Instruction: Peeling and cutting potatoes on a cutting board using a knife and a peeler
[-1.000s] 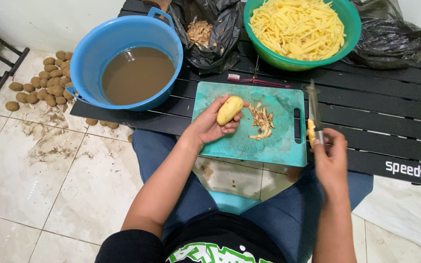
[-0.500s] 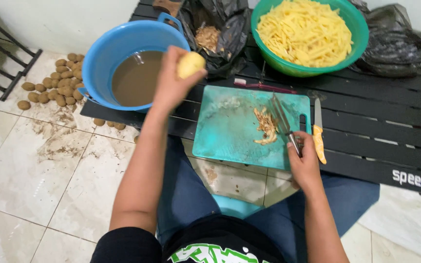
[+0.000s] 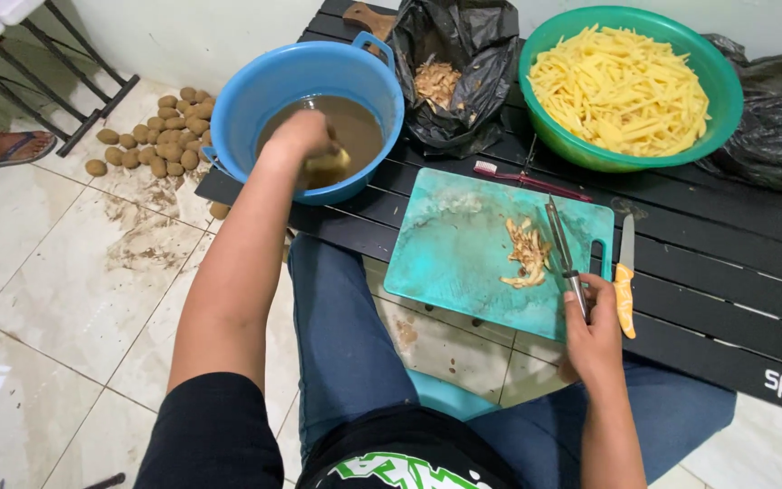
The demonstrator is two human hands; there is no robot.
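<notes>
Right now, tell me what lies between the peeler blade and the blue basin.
Head view: the peel scraps beside the peeler, then bare teal cutting board and black slatted table up to the blue basin.

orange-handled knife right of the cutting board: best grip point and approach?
Grip the orange handle of the knife, coming from above at its near end. It lies flat on the black table, blade pointing away, and the right hand sits just beside that handle.

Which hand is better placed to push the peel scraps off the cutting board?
Probably the right hand: it holds the peeler beside the peel scraps on the cutting board. The left hand is over the blue basin, holding a potato.
</notes>
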